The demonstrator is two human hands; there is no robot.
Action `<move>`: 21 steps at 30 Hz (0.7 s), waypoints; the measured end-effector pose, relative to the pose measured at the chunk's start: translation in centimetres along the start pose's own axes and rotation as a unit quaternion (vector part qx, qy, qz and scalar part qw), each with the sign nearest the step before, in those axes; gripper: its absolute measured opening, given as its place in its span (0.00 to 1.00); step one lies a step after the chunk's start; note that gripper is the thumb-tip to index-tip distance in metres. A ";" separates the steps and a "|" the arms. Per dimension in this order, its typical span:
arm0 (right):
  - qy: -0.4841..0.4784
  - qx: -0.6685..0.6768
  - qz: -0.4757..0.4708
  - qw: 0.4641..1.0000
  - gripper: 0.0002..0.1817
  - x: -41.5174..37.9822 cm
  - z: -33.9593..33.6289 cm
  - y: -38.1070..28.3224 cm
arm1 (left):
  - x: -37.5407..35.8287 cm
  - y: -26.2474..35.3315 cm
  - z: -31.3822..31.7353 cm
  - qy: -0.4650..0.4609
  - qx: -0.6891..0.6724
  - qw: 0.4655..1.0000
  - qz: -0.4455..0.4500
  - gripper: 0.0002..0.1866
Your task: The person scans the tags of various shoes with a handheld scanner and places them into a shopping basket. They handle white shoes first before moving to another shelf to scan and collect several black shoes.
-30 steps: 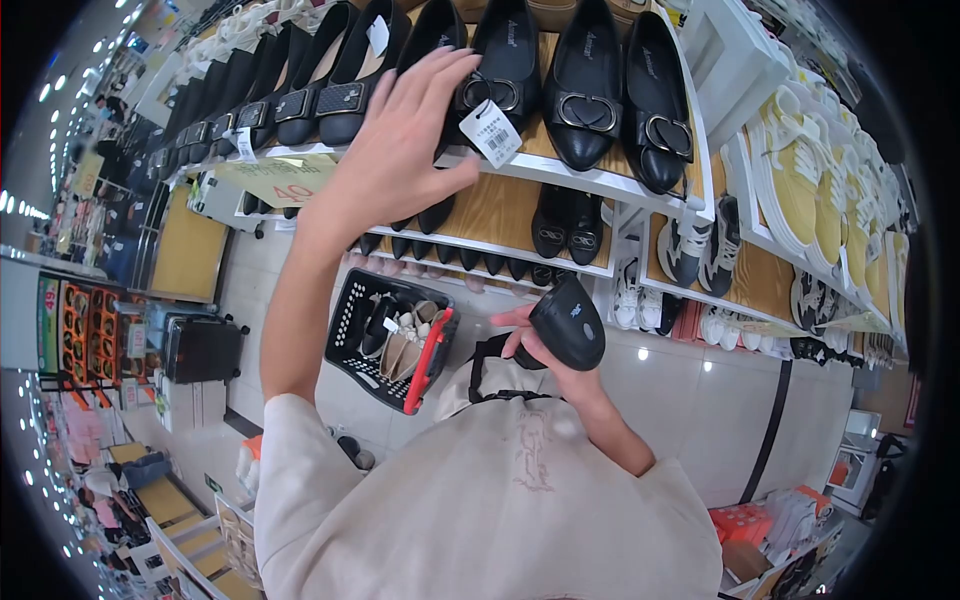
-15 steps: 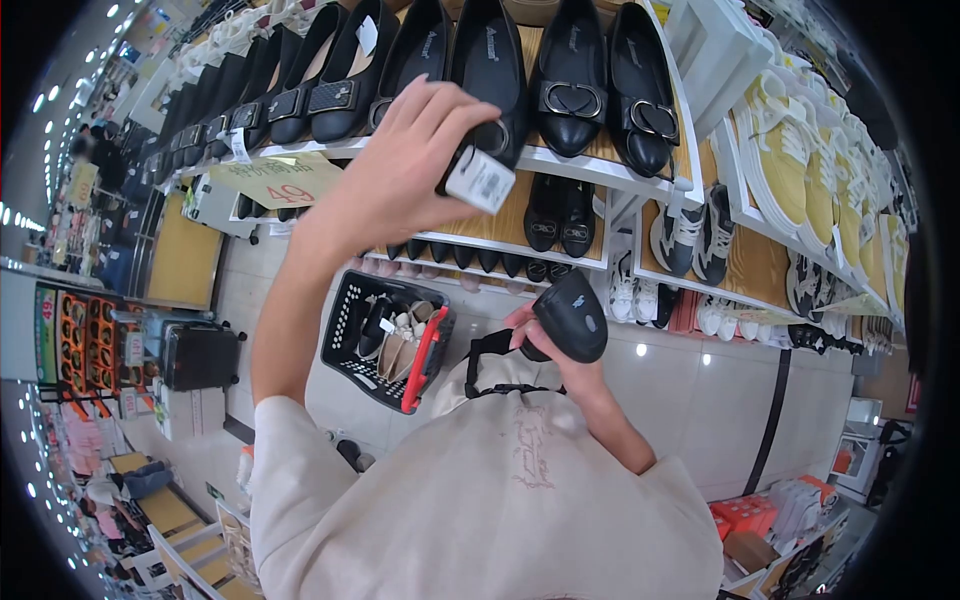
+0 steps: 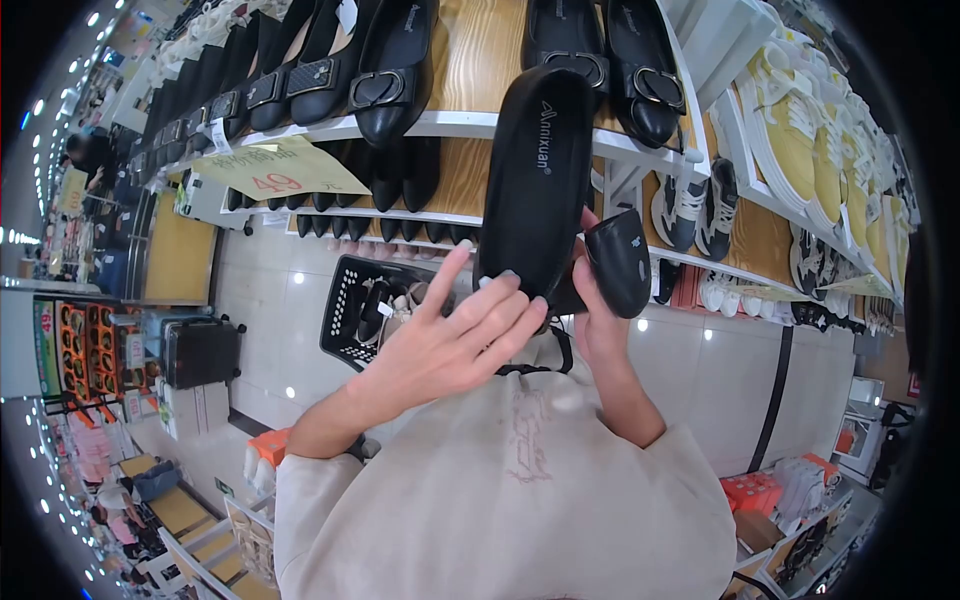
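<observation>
My left hand [image 3: 462, 335] is closed on the front end of a black flat shoe [image 3: 537, 185], its index finger sticking out to the side. The shoe's heel points up toward the shelf and its lettered insole faces me; my fingers cover the toe. Just right of the shoe, my right hand [image 3: 597, 320] grips a black handheld scanner [image 3: 620, 262] with a rounded head. The scanner's handle is mostly hidden. On the shelf [image 3: 478, 60] ahead, buckled black flats [image 3: 392, 85] stand left of a bare wooden gap and another pair [image 3: 645, 85] stands right of it.
A black shopping basket [image 3: 342, 312] with shoes inside stands on the floor at left. A yellow price sign [image 3: 285, 170] hangs from the shelf edge. Yellow sneakers [image 3: 790, 150] line the rack at right. Suitcases [image 3: 200, 352] and a sunglasses stand [image 3: 85, 340] are farther left.
My left hand has brought the black flat off the shelf, down and toward me beside the scanner. A gap shows where it stood. The scanner has moved up and right, now turned more sideways.
</observation>
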State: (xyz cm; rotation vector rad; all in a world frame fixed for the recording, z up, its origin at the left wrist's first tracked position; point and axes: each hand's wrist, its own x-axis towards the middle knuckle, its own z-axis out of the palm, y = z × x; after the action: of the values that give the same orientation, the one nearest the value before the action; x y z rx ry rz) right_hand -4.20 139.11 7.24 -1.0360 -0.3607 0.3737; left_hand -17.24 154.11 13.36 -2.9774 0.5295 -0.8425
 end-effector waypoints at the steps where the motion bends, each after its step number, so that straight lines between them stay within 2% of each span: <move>1: 0.001 0.000 0.003 1.000 0.30 0.0 0.3 0.0 | -0.1 0.3 0.2 0.003 0.001 1.000 0.006 0.21; 4: 0.013 -0.066 -0.044 0.997 0.30 -0.2 0.7 -0.8 | -0.3 1.4 0.3 -0.010 -0.012 1.000 0.002 0.21; 6: -0.024 -0.193 -0.040 0.980 0.29 -0.6 0.7 -1.9 | -0.7 2.3 0.4 -0.019 -0.027 0.999 -0.006 0.21; 9: -0.026 -0.209 -0.003 0.978 0.29 -1.2 0.9 -2.1 | -0.9 3.0 -0.1 -0.026 -0.062 0.998 -0.006 0.23; 10: -0.025 -0.182 -0.017 0.983 0.28 -1.3 1.1 -2.1 | -1.2 2.6 -0.3 -0.047 -0.085 0.995 0.004 0.29; 11: -0.024 -0.182 -0.015 0.983 0.28 -1.3 1.0 -2.2 | -1.2 2.1 -0.9 -0.048 -0.087 0.995 0.003 0.29; 13: -0.016 -0.189 -0.026 0.982 0.25 -1.4 0.8 -2.3 | -1.0 0.6 -2.4 -0.058 -0.317 0.946 -0.034 0.36; 15: 0.005 -0.187 -0.023 0.982 0.24 -1.5 1.1 -2.5 | -1.7 -0.7 -2.7 -0.047 -0.326 0.944 -0.017 0.34; 18: 0.027 -0.203 0.011 0.979 0.24 -1.8 1.0 -2.4 | -2.5 -1.7 -1.0 0.144 -0.314 0.928 -0.137 0.30; 19: 0.025 -0.209 0.006 0.978 0.24 -1.8 1.2 -2.4 | -2.4 -1.2 -0.5 0.164 -0.352 0.883 -0.263 0.30; 21: 0.023 -0.215 0.002 0.976 0.24 -1.9 1.6 -2.6 | -0.2 -1.2 0.4 0.201 -0.418 0.815 -0.348 0.28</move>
State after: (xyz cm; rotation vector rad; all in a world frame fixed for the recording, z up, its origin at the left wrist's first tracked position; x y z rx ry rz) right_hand -6.27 138.27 10.09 -1.4666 -0.4088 0.2787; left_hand -16.82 155.30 13.02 -3.8696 -0.3985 -1.6890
